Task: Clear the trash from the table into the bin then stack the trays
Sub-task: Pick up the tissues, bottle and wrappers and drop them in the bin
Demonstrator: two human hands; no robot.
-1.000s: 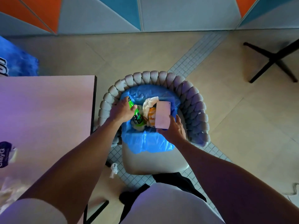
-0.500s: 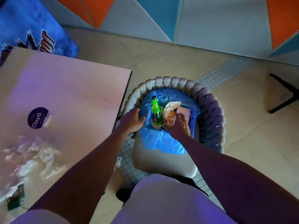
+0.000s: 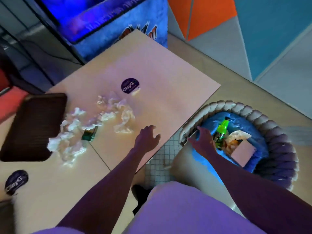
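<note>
**Bottle and box are in the bin, hands are heading back for the paper**

A second ago my left hand (image 3: 146,137) was gripping the green bottle (image 3: 222,130) and my right hand (image 3: 203,141) was holding the pink box (image 3: 243,152) over the bin (image 3: 249,107). Now both items are sitting inside on the blue liner (image 3: 260,132), the bottle standing upright beside a crumpled wrapper (image 3: 238,135). Both hands are released and carrying nothing. The left one is hovering over the counter (image 3: 168,78) near its right edge with fingers loosely spread. The right one is lingering at the bin's near rim, just beside the bottle.

I'm judging that drop as finished and the next load as starting. What's remaining is lying mid-counter: a loose scatter of crumpled white napkins (image 3: 108,112), light and likely to slip from a sloppy grab, with a small green pack (image 3: 89,133) sitting among them. They're trailing from the round purple sticker (image 3: 129,85) toward the left edge, where one dark tray (image 3: 33,125) is lying flat and touching the napkins. I'm seeing only that one tray, so stacking is waiting.
</note>
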